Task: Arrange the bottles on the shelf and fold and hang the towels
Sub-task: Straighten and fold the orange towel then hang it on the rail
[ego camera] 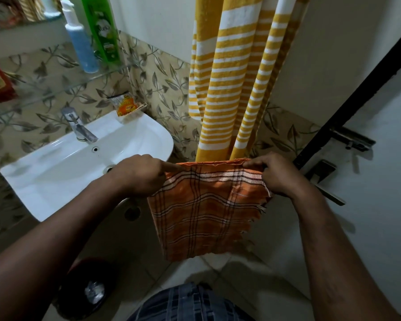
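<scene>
**Fixtures and fittings noted**

A white washbasin is set against leaf-patterned wall tiles, with a chrome tap at its back edge. An orange sachet sits at its rear corner. A dark bin stands on the floor below. On the right, a pale door carries a metal latch and a handle.

Orange woven cloth towel is showing dark brown and white check lines. Hanging terry towel is showing yellow and white stripes. Beige wall tiles are carrying grey leaf print.
</scene>
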Available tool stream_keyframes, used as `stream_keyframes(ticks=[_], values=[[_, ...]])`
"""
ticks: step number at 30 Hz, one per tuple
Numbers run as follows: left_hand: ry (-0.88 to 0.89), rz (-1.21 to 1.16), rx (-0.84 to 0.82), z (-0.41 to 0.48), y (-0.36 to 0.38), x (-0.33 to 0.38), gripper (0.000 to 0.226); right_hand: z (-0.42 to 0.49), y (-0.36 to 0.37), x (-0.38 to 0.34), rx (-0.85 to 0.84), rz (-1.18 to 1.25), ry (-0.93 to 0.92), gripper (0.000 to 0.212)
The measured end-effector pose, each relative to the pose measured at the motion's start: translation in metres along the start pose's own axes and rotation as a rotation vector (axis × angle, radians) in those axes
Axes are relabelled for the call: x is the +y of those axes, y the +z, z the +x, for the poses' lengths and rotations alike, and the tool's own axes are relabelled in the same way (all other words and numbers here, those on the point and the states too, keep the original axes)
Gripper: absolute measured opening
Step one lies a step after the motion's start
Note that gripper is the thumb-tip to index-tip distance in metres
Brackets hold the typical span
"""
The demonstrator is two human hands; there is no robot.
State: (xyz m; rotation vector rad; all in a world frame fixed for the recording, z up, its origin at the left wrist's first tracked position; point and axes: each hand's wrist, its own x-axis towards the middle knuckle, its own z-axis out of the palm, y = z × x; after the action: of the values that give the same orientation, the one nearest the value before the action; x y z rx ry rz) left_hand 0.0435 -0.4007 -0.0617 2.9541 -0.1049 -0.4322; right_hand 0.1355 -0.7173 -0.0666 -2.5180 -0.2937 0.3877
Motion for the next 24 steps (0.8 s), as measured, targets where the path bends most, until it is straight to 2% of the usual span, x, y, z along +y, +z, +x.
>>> stream_keyframes(ticks=[8, 10, 14, 17, 20, 22, 24], values=[[-0.117, 0.332, -0.086, 0.009, 0.011, 0.034, 0.041, 0.008, 0.02, -0.02, -0.058, -0.187, -0.042, 0.063], [-0.131, 0.301, -0.092, 0.015, 0.015, 0.03, 0.043, 0.009, 0.021, -0.02, -0.1, -0.22, -0.049, 0.064], [-0.108, 0.143, -0.138, 0.027, 0.015, 0.023, 0.063, 0.008, 0.016, -0.022, -0.19, -0.256, -0.082, 0.065], [-0.118, 0.124, -0.065, 0.031, 0.012, 0.018, 0.061, 0.012, 0.009, -0.018, -0.168, -0.191, -0.039, 0.066], [-0.135, -0.168, -0.092, 0.032, 0.007, 0.017, 0.058, 0.016, 0.009, -0.015, -0.098, -0.115, -0.008, 0.063], [-0.166, -0.454, -0.024, 0.031, 0.004, 0.024, 0.058, 0.018, 0.017, -0.018, -0.054, -0.02, -0.008, 0.061], [-0.195, -0.644, 0.042, 0.03, 0.005, 0.037, 0.062, 0.018, 0.029, -0.025, -0.024, 0.048, -0.02, 0.062]])
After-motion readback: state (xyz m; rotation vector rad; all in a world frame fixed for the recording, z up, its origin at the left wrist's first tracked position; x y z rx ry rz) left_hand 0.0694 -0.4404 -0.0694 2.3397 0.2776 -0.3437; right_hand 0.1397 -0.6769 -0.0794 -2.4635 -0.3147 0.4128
